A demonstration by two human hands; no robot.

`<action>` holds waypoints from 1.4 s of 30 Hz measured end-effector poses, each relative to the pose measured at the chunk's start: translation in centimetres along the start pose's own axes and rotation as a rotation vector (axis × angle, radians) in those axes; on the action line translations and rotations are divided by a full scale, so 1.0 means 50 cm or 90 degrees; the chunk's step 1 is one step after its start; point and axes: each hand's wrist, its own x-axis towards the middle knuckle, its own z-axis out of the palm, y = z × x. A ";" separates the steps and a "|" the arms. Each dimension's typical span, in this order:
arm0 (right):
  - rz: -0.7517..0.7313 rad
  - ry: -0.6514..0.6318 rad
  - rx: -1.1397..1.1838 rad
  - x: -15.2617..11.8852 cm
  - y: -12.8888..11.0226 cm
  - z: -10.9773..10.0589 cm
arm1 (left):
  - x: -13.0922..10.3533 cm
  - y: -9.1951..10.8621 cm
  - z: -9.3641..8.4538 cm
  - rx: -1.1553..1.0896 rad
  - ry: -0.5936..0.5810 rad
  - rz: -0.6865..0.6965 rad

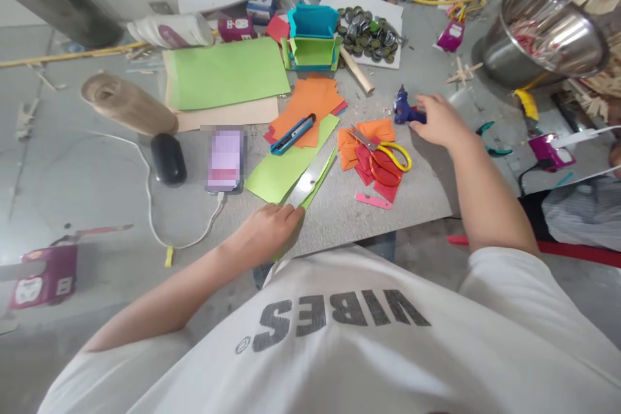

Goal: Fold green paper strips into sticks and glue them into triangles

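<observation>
glue gun (402,108), blue, right of center in upper half of frame. right hand (440,121) at its handle end, fingers half curled; cannot tell if firmly gripped. left hand (272,228) just below-left of center, fingers bunched at near end of folded green strip (321,177); cannot tell if pinched or just pressed. green sheet (272,178) just left of strip, blue cutter (293,134) over it and orange paper (310,98). scissors (402,154), yellow and red handles, on red and orange pieces (389,190) right of center. phone (226,156) left of center, cable (220,198) plugged in.
</observation>
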 end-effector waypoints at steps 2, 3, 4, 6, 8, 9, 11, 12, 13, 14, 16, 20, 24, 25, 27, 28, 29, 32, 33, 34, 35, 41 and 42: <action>0.013 -0.054 -0.021 0.022 0.016 0.016 | 0.007 0.013 -0.004 0.016 0.010 -0.005; 0.017 -0.072 -0.031 0.029 0.019 0.022 | 0.009 0.019 -0.008 0.020 0.014 -0.011; 0.021 -0.078 -0.035 0.034 0.021 0.025 | 0.012 0.026 -0.012 0.023 0.017 -0.020; 0.028 -0.059 0.007 0.034 0.028 0.018 | 0.015 0.038 -0.020 0.025 0.016 -0.041; 0.033 -0.029 0.163 0.021 0.039 -0.006 | 0.017 0.047 -0.025 0.020 0.010 -0.047; 0.037 -0.022 0.269 0.007 0.045 -0.022 | 0.018 0.050 -0.025 0.016 0.006 -0.041; 0.035 -0.041 0.451 -0.031 0.050 -0.056 | 0.023 0.051 -0.025 0.006 -0.003 -0.022; 0.030 -0.058 0.482 -0.055 0.048 -0.070 | 0.026 0.049 -0.023 0.002 -0.006 -0.016; 0.028 -0.075 0.515 -0.081 0.041 -0.081 | 0.030 0.046 -0.022 -0.002 -0.010 -0.014; 0.033 -0.095 0.572 -0.107 0.029 -0.088 | 0.035 0.042 -0.020 -0.008 -0.013 -0.012; 0.038 -0.129 0.655 -0.158 -0.006 -0.086 | 0.045 0.031 -0.016 -0.024 -0.015 -0.014; 0.022 -0.207 0.763 -0.249 -0.103 -0.041 | 0.053 0.003 -0.005 -0.104 -0.004 -0.038; -0.039 -0.222 0.716 -0.333 -0.194 0.013 | 0.040 -0.015 0.016 -0.196 0.027 -0.064; -0.063 -0.203 0.674 -0.351 -0.212 0.023 | 0.036 -0.016 0.022 -0.213 0.038 -0.070; -0.114 -0.167 0.601 -0.381 -0.245 0.038 | 0.029 -0.015 0.035 -0.251 0.060 -0.085; -0.133 -0.151 0.574 -0.393 -0.259 0.043 | 0.026 -0.015 0.041 -0.274 0.073 -0.094; -0.146 -0.141 0.554 -0.403 -0.272 0.048 | 0.024 -0.014 0.047 -0.298 0.086 -0.105; -0.150 -0.126 0.523 -0.420 -0.305 0.059 | 0.023 -0.011 0.062 -0.370 0.129 -0.139; -0.151 -0.123 0.516 -0.422 -0.313 0.062 | 0.023 -0.010 0.067 -0.391 0.141 -0.148; -0.152 -0.120 0.510 -0.424 -0.320 0.065 | 0.024 -0.009 0.071 -0.409 0.150 -0.155; -0.152 -0.117 0.503 -0.424 -0.326 0.068 | 0.024 -0.007 0.074 -0.425 0.159 -0.162; -0.123 -0.112 0.481 -0.420 -0.340 0.069 | 0.030 0.000 0.085 -0.470 0.182 -0.180; -0.124 -0.113 0.483 -0.419 -0.341 0.068 | 0.030 0.000 0.085 -0.472 0.180 -0.180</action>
